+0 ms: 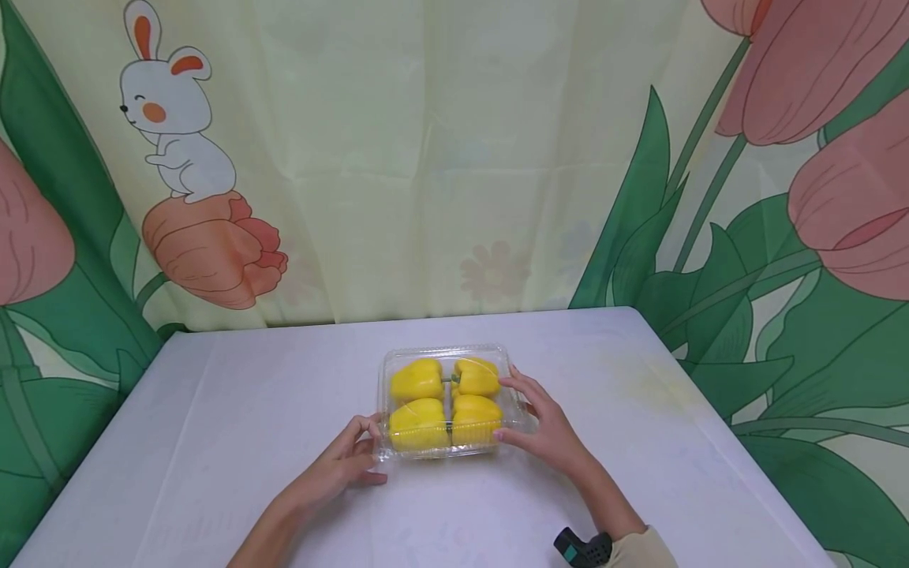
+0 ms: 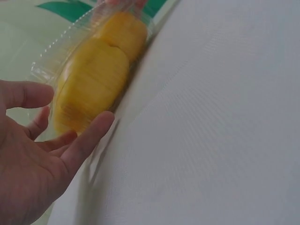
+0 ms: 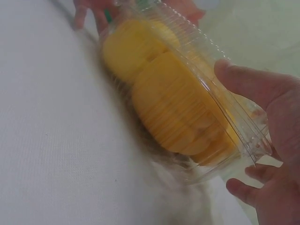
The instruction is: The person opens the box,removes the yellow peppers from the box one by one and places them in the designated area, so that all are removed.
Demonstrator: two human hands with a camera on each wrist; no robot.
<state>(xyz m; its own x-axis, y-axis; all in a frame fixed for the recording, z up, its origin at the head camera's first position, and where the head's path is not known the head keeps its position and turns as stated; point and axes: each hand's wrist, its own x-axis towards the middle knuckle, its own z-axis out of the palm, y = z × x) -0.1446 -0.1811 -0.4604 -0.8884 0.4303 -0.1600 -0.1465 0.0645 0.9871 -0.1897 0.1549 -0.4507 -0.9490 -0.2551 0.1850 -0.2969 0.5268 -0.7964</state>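
A clear plastic clamshell box [image 1: 442, 451] with several yellow bell peppers [image 1: 417, 380] inside sits on the table, its lid down over them. At its left edge my left hand [image 1: 342, 461] touches the side with fingers spread; in the left wrist view, the thumb [image 2: 35, 95] is by the rim and the little finger reaches past the lower side. My right hand [image 1: 550, 430] holds the box's right end, thumb at the front and fingers farther back. In the right wrist view, that thumb [image 3: 246, 79] lies on the ridged rim, and part of the forefinger shows behind the plastic.
A white cloth covers the table [image 1: 248, 410], whose far edge meets a curtain [image 1: 355, 158] printed with a rabbit and tulips. A black band device [image 1: 584, 547] is on the right wrist beside a beige sleeve [image 1: 642, 550].
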